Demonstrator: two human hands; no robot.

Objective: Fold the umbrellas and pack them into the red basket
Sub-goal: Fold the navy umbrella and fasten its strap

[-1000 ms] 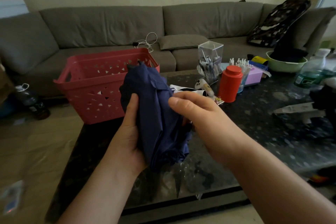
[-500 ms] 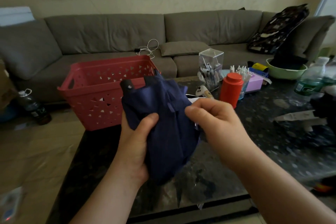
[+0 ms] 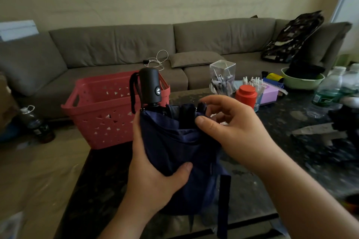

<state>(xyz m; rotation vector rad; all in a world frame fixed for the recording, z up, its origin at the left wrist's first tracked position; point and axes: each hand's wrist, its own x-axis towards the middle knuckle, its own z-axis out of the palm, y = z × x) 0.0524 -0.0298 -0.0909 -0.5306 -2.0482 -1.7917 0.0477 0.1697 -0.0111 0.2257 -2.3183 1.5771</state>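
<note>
One navy folding umbrella (image 3: 174,153) was held upright just near of the red basket (image 3: 101,114). Left hand (image 3: 155,176) gripped its limp canopy; right hand (image 3: 229,128) pinched loose folds. Rigid handle (image 3: 149,87) judged the surest hold.

No text, label or number is sharp enough to read anywhere.

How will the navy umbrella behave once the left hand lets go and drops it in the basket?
The umbrella canopy looks loose and floppy: folds bunch under the left hand, so it will likely splay. Its strap hangs free and may snag. The black handle looks rigid, probably the heavier end.
</note>
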